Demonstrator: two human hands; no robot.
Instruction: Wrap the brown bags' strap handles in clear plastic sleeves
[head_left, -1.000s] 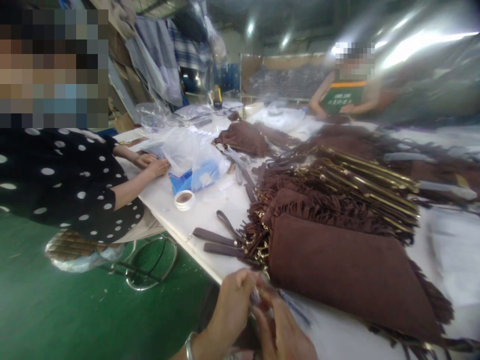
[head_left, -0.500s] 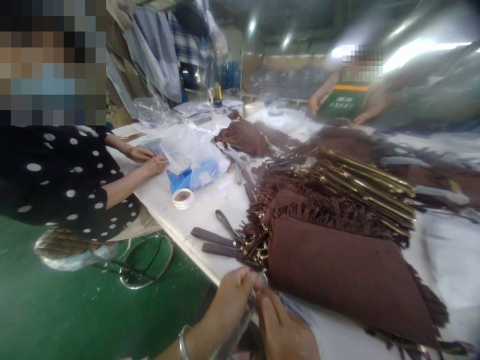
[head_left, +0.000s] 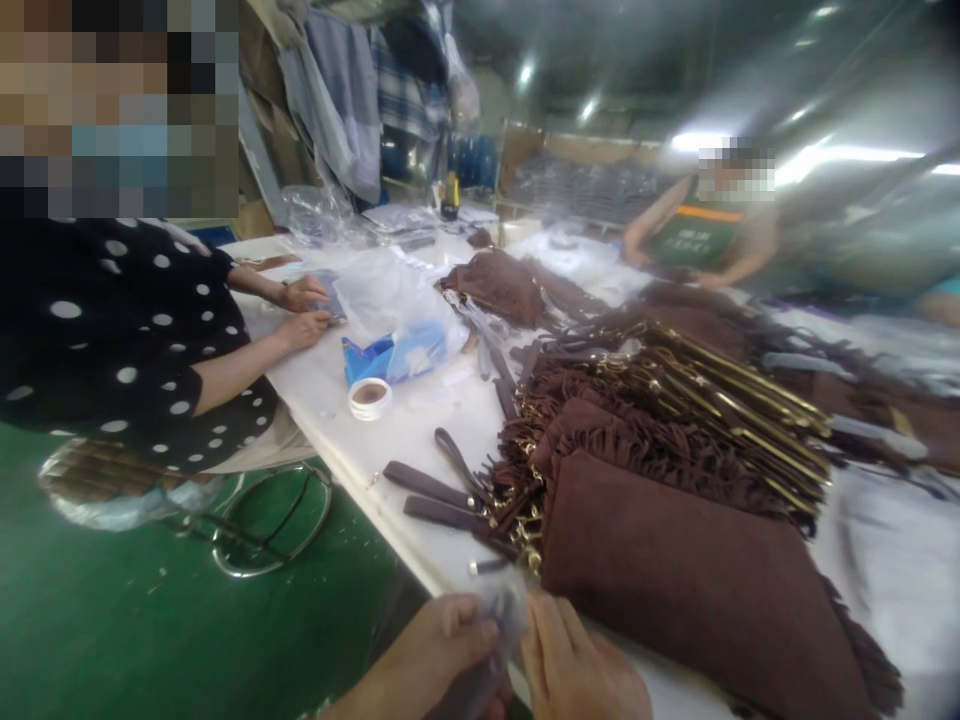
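Note:
At the table's near edge, my left hand is closed around a dark strip wrapped in clear plastic film. The film's crumpled end stands up between my thumbs, and blur hides what it covers. My right hand is closed against the same film from the right, its fingertips partly hidden. Just beyond my hands lies a brown suede-like bag with fringe along its side. Dark wrist straps with gold metal clasps stick out to the left of it.
More brown fringed bags with gold zippers are stacked behind. A white tape roll, a blue box and plastic bags sit on the white table. A co-worker in polka dots works at left, beside a stool; another person stands opposite.
My hands have moved slightly down, and more of the film's crumpled end shows between them. The co-worker's hand at left has lifted a little. The view has shifted slightly.

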